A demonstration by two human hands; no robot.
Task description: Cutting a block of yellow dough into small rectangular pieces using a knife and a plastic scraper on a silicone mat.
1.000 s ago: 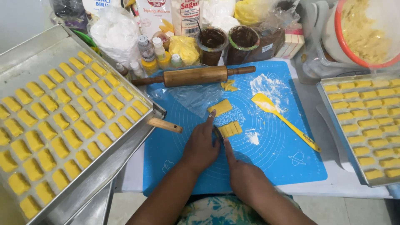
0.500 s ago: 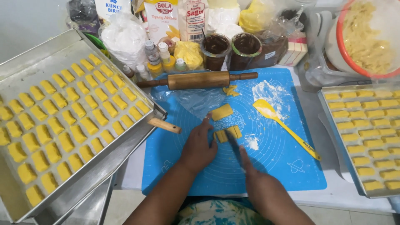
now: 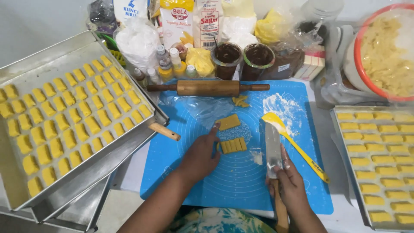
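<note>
Blue silicone baking mat [image 3: 207,181] covers the counter [image 3: 129,177] in front of you, and everything you are working on sits on it. At nine o'clock, a large metal baking tray [image 3: 56,56] is nearly filled with rows of small yellow dough pieces; at three o'clock, a second metal tray [image 3: 340,142] is also well filled. Most of the cutting looks done, judging by those trays. At twelve o'clock lies a wooden rolling pin [image 3: 208,87], with a flat yellow dough slab [image 3: 228,122] just below it, not yet cut. A yellow silicone spatula [image 3: 297,144] lies at two o'clock. Your right hand [image 3: 291,185] is clenched around the wooden handle of a flat metal scraper blade [image 3: 272,149], lifted just right of the dough. Your left hand [image 3: 200,155] is loose, fingertips touching the slab's edge and resting beside a short row of cut yellow dough pieces [image 3: 233,145] at centre, not yet moved to a tray.
</note>
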